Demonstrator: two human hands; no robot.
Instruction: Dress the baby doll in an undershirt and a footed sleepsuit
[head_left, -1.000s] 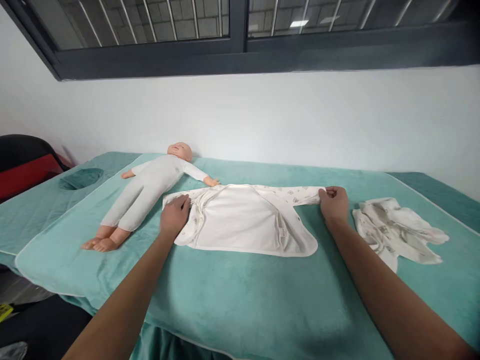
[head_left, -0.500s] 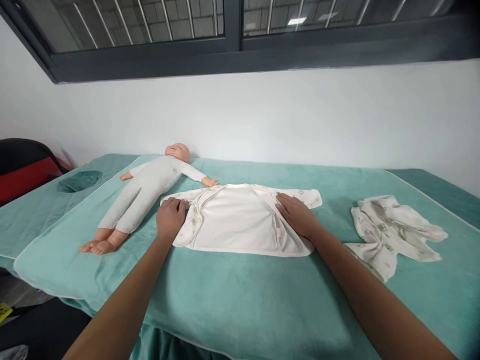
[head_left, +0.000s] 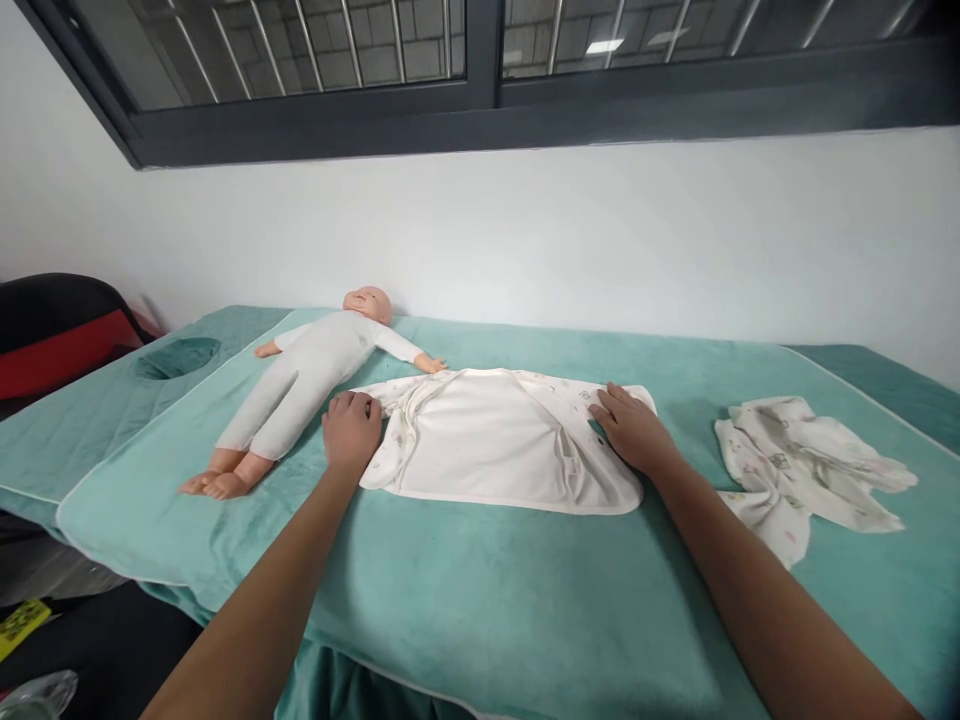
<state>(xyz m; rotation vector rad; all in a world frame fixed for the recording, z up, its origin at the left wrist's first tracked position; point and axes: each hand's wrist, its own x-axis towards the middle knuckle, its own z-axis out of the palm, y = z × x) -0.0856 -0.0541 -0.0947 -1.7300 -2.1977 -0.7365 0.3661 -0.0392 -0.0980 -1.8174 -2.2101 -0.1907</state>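
Note:
A white baby shirt [head_left: 480, 440] with a small print on its sleeves lies spread open, inside up, in the middle of the bed. My left hand [head_left: 351, 428] is closed on its left sleeve, fingers curled down at the cuff, which they cover. Over the right sleeve lies my right hand [head_left: 636, 430], flat with fingers stretched out, its palm on the cloth. A baby doll [head_left: 307, 375] in a white bodysuit rests on its back at the left, one arm reaching close to the shirt's upper edge.
A crumpled printed baby garment [head_left: 817, 460] lies to the right of my right forearm. Everything rests on a green sheet [head_left: 510, 590]; a face hole [head_left: 178, 358] shows at the bed's left. A white wall and barred window stand behind, and a red-and-black chair [head_left: 64, 345] at the left.
My right hand let go of the right cuff, moved inward flat onto the shirt, then slid outward along the sleeve. My left hand stays at the left sleeve. The view shifted slightly.

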